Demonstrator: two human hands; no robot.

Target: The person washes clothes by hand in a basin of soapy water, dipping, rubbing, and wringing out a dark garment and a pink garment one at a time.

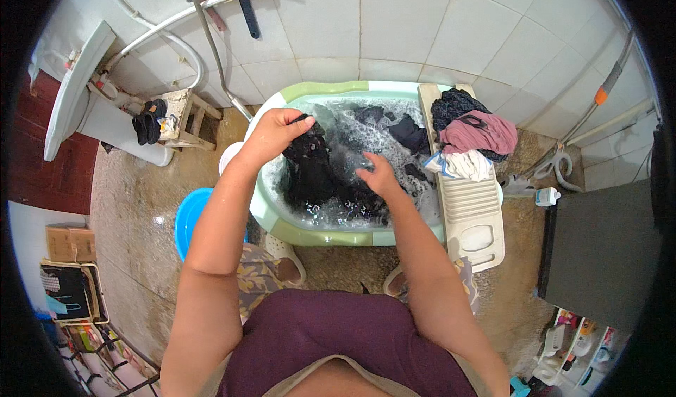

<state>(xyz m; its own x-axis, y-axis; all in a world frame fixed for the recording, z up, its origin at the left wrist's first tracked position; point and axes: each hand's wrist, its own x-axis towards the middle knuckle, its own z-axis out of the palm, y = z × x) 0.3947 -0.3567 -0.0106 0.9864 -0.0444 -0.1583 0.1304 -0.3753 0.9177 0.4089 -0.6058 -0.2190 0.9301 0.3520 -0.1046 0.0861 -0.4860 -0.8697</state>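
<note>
Person: a maroon top (331, 333) fills the lower edge, both bare forearms reaching forward over the tub.
Left hand: the left hand (274, 131) is raised above the tub's near-left rim, fingers pinched shut on the top of the black garment (310, 168).
Right hand: the right hand (380, 177) is lower, over the suds – fingers curled loosely down onto the same dark cloth; whether they grip it I cannot tell.
Black garment: wet, hanging from the left hand down into the water, its lower part bunched under the right hand.
Tub: a pale green tub (331, 236) on the floor, holding foamy water and a few more dark pieces (401, 129) floating toward the far side.
Washboard: a cream washboard (473, 214) lies along the tub's right rim – on its far end a heap of clothes, black, pink (482, 133) and white.
Basin: a blue basin (189, 217) stands just left of the tub, partly behind the left arm.
Bottle: a small white bottle (546, 197) sits on the floor right of the washboard.
Stool: a wooden stool (184, 119) by the wall, dark items on it.
</note>
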